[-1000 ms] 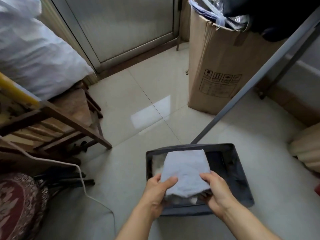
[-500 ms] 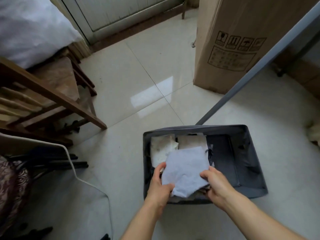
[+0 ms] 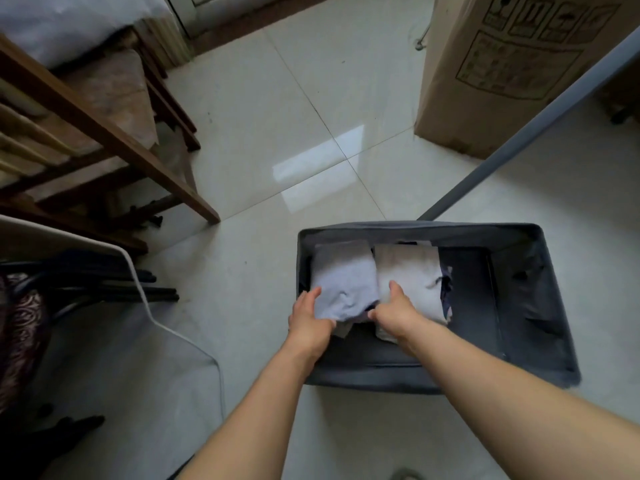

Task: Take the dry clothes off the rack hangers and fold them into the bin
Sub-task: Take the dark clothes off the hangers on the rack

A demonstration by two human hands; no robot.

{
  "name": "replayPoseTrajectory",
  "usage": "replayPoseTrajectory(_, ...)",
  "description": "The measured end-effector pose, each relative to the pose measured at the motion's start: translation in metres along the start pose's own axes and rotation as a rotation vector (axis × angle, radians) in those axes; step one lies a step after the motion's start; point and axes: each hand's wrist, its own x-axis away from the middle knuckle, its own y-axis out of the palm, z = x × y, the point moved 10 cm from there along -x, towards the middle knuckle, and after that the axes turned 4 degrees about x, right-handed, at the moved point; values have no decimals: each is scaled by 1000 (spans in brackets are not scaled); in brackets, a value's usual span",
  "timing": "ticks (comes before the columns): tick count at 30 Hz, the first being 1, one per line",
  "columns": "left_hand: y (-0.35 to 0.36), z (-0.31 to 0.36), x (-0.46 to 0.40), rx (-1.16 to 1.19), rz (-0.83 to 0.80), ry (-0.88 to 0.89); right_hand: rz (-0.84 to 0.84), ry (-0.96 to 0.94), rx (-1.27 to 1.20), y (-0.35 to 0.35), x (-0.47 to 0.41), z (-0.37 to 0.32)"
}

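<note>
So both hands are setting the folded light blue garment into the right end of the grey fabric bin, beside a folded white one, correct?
Not quite. The head view shows the left hand and right hand setting the folded light blue garment into the left end of the grey fabric bin, not the right. The folded white garment does lie beside it, on its right.

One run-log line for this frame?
step: placing | both hands on folded light-blue garment | in bin, left of white stack
</note>
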Motion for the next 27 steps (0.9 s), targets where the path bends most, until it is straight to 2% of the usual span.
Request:
replayPoseTrajectory(3,9,6,17,15,-43,4,19,-73,47,4,24,-6)
replayPoseTrajectory(6,18,16,38,110,-88,-34,21,-93,-52,4,44,-10)
replayPoseTrajectory(16,24,86,149,468,-137,-119,-11,-10,-316,-19,134,-23)
replayPoseTrajectory(22,14,122,213,494,-151,-105,20,-31,-393,-51,208,-36)
replayPoseTrajectory(27,4,169,270,517,-186,-27,67,-121,-486,-91,280,-61)
